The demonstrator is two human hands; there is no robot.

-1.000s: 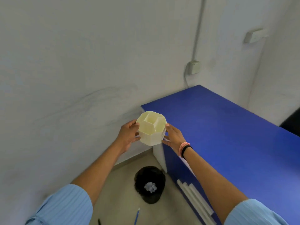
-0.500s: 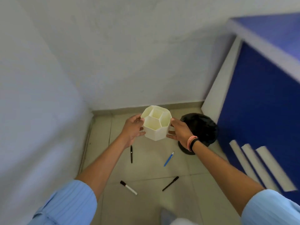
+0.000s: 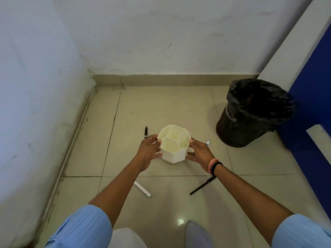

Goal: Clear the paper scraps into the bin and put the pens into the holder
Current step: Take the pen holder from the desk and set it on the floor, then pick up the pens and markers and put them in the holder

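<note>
A cream pen holder (image 3: pixel 174 144) with several empty compartments is gripped from both sides by my left hand (image 3: pixel 148 152) and my right hand (image 3: pixel 200 152), low over the tiled floor. Pens lie on the floor around it: a black pen (image 3: pixel 146 131) beyond my left hand, a blue pen (image 3: pixel 208 142) peeking past my right hand, a white marker (image 3: pixel 142 189) under my left forearm, a black pen (image 3: pixel 202 185) under my right forearm. The black bin (image 3: pixel 254 111) with a bag liner stands at the right; its inside is dark.
White walls meet in a corner at the left and far side, with a skirting board along the floor. A blue desk panel (image 3: pixel 315 97) with white edging rises at the right, close behind the bin. My feet show at the bottom edge.
The view has swung from the desk top down to the floor. Both hands carried the holder down from desk height to just above the tiles among the pens.
</note>
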